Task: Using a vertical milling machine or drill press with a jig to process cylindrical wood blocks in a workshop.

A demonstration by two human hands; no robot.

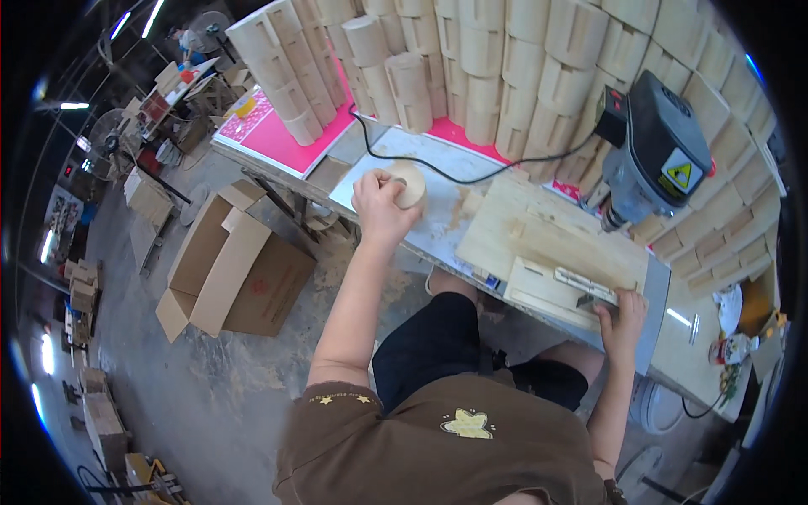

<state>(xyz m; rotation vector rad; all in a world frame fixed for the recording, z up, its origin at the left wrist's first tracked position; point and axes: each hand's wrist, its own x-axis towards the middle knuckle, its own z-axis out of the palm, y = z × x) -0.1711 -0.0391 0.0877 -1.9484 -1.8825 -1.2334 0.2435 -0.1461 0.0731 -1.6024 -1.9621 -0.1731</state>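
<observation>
Fingers of the left hand [380,202] curl closed around a round, pale wooden piece [409,183], pressing it against the grey desk [438,220] at full arm's reach, just in front of the stacked stock. Fingers of the right hand [623,316] lie on the near edge of a flat wooden jig [551,244]; whether they grip it or merely rest there cannot be told. That hand appears to steady the jig, which sits directly beneath the drill press [661,147], presumably so a piece set on it meets the spindle. One drill press is in view, its black cable [454,177] trailing across the desk toward the back. One wooden piece is in hand. Behind it rise many columns of similar curved wooden blocks [505,59], too numerous to count, stacked within arm's reach, likely as a supply. A pink board [282,139] lies under the leftmost stacks. On the concrete floor to the person's left stands one open cardboard box [236,273], flaps spread. The person sits close against the desk, in a brown top and dark shorts.
</observation>
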